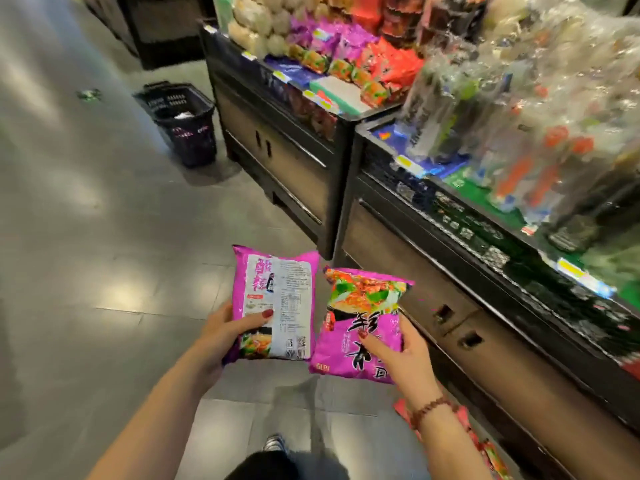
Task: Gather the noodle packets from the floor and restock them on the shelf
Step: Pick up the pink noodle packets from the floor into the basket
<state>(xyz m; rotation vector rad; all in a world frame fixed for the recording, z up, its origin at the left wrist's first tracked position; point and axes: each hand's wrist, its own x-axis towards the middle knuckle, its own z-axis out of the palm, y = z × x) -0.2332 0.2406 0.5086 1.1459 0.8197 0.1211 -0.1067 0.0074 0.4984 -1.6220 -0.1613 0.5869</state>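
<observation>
Head view, the only one: you hold one purple noodle packet in each hand, both low in the centre of the frame, off the floor. Your left hand (227,336) is closed around the lower edge of the left packet (275,303), thumb across its printed back, long axis running up the frame. Your right hand (398,351) pinches the right packet (360,323) near its middle, fingers wrapped behind its right edge, picture side up; its long axis leans toward the upper right. The two packets sit just beside each other, edges near touching. The relation that matters: the matching purple stock (322,38) on the shelf (343,119) lies up and to the right, well apart from both hands, so the right hand is the nearer one and its packet already tilts that way (judgement: it goes first). More packets remain on the floor at lower right, a red and pink one (464,420) just beyond your right wrist. A black basket (180,123) stands upper left, apparently not needed.
</observation>
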